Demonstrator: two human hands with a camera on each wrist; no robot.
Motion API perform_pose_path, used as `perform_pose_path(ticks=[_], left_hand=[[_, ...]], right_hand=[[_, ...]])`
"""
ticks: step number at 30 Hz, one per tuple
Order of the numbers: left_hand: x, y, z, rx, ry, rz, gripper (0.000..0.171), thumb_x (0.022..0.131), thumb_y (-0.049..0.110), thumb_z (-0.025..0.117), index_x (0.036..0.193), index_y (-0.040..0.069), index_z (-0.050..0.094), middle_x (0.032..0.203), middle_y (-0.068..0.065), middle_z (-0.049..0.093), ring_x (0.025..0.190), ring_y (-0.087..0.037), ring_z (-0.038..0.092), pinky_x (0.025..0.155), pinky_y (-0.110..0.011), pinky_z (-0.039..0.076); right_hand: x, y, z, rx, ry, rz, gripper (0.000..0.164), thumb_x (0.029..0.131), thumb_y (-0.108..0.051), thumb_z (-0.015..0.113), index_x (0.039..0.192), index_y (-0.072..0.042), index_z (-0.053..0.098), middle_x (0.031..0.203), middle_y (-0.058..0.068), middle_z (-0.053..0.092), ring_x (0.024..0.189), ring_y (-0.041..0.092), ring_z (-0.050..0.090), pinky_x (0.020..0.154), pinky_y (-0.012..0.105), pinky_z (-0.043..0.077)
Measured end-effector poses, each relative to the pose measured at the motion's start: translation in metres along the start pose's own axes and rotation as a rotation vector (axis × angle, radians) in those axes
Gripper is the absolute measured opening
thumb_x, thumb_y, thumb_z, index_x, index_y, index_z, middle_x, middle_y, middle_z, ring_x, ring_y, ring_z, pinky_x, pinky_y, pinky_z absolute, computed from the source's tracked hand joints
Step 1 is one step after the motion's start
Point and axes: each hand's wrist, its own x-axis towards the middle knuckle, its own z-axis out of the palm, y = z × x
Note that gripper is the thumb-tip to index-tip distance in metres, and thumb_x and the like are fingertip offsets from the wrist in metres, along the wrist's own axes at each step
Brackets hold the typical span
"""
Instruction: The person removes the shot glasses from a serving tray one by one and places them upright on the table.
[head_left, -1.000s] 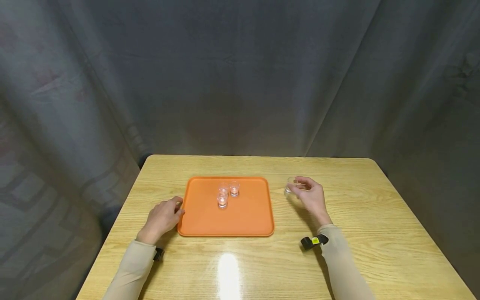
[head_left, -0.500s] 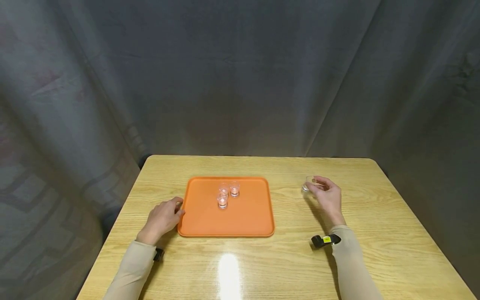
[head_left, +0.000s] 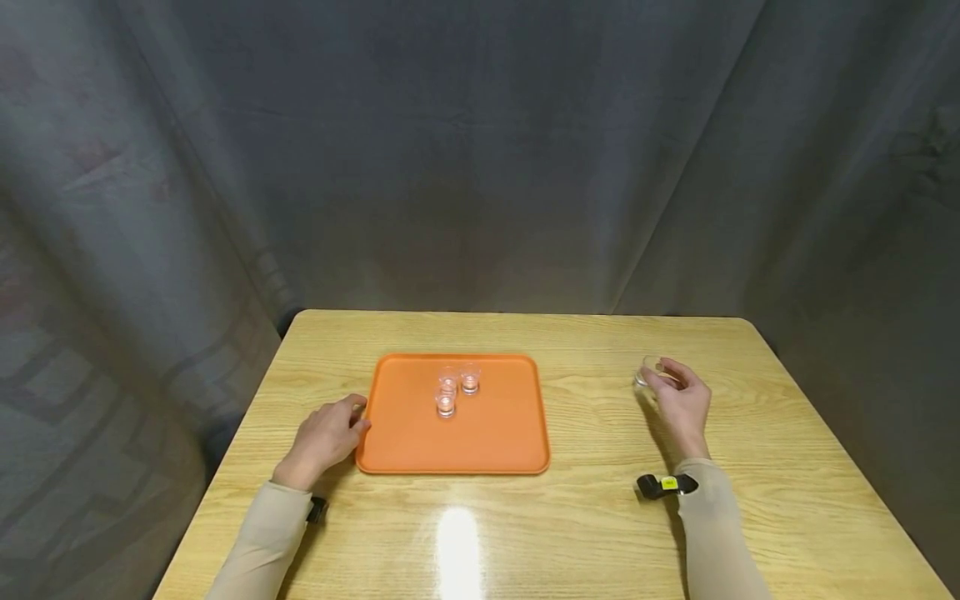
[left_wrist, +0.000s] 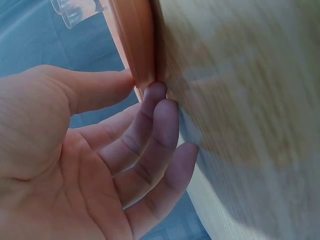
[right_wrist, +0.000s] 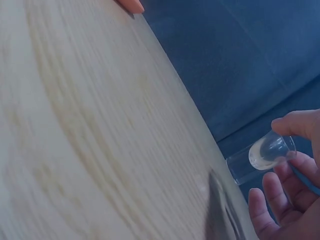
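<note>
My right hand point(head_left: 685, 406) pinches a small clear shot glass point(right_wrist: 262, 156) between thumb and fingers, over the right half of the table. In the right wrist view the glass base looks near the tabletop; whether it touches cannot be told. Three more clear shot glasses stand close together on the orange tray: a right one point(head_left: 469, 381), a middle one point(head_left: 447, 382) and a front one point(head_left: 446, 406). At the left rim of the tray point(head_left: 405, 446) is my left hand point(head_left: 322, 440). Its thumb and fingers pinch that rim point(left_wrist: 131, 40) in the left wrist view.
The light wood table point(head_left: 600, 533) carries the tray left of centre. Grey curtains point(head_left: 480, 167) hang behind and beside the table. Each wrist wears a black camera strap, the right one point(head_left: 666, 486) with a yellow-green label.
My right hand has moved rightward, away from the tray, holding the shot glass throughout. The left hand, the tray and the three glasses on it have stayed put.
</note>
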Motion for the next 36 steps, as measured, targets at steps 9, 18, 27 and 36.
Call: perform_pose_path(ticks=[9,18,27,36], left_hand=[[0.001,-0.001,0.001,0.000,-0.001,-0.005,0.044,0.105,0.020,0.068,0.144,0.000,0.061,0.107,-0.011,0.075,0.080,-0.019,0.065,0.071,-0.042,0.051],[0.001,-0.001,0.001,0.001,0.006,-0.002,0.044,0.105,0.020,0.068,0.143,-0.001,0.062,0.107,-0.011,0.075,0.083,-0.021,0.067,0.073,-0.045,0.053],[0.001,-0.002,0.001,0.003,0.001,0.003,0.044,0.105,0.020,0.068,0.143,-0.002,0.061,0.107,-0.011,0.076,0.084,-0.022,0.068,0.074,-0.046,0.053],[0.001,-0.002,0.000,-0.004,-0.003,0.001,0.045,0.105,0.020,0.067,0.144,-0.002,0.061,0.110,-0.013,0.076,0.088,-0.024,0.070,0.077,-0.048,0.055]], right_hand=[[-0.001,0.004,-0.003,-0.020,0.012,-0.005,0.055,0.094,-0.028,0.082,0.143,-0.005,0.067,0.115,-0.014,0.066,0.093,-0.008,0.059,0.075,0.008,0.048],[-0.001,0.007,-0.005,-0.056,0.015,-0.005,0.054,0.096,-0.029,0.080,0.142,-0.006,0.068,0.123,-0.006,0.066,0.091,-0.008,0.057,0.076,0.009,0.046],[0.001,0.013,-0.004,-0.060,0.043,-0.021,0.052,0.094,-0.027,0.081,0.139,-0.004,0.069,0.107,-0.018,0.065,0.086,-0.011,0.058,0.075,0.008,0.046],[0.000,0.011,-0.004,-0.073,0.025,-0.011,0.053,0.096,-0.029,0.079,0.141,-0.005,0.067,0.126,0.002,0.068,0.088,-0.009,0.057,0.074,0.009,0.046]])
